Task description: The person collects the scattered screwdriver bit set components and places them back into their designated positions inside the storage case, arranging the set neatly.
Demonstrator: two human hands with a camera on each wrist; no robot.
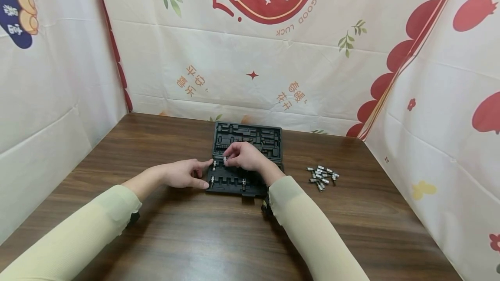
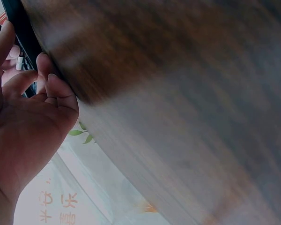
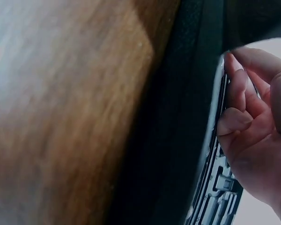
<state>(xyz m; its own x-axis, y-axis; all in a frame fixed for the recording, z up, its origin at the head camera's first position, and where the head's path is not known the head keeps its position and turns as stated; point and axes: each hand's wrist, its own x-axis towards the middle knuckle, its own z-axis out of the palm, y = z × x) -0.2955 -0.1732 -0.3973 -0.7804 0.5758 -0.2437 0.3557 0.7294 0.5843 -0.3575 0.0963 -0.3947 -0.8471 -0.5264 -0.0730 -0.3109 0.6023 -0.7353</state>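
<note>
A black molded tool case (image 1: 228, 191) lies unfolded on the table, its lid half (image 1: 269, 153) at the back. Over the left part of the near half, my right hand (image 1: 247, 158) pinches a small silver socket (image 1: 224, 159) between thumb and fingers; the left wrist view also catches this socket (image 2: 20, 63). My left hand (image 1: 182, 174) is at the case's left edge, index finger and thumb stretched out to it, the other fingers bent. Sockets sit in the near half: one by the left index fingertip (image 1: 214, 165), one near the thumb (image 1: 212, 181), another farther right (image 1: 244, 184).
On the table right of the case lies a loose pile of silver sockets (image 1: 322, 177). A latch tab (image 1: 248, 200) sticks out from the case's front. Printed cloth walls (image 1: 250, 55) enclose the wooden table (image 1: 195, 233) at the back and both sides.
</note>
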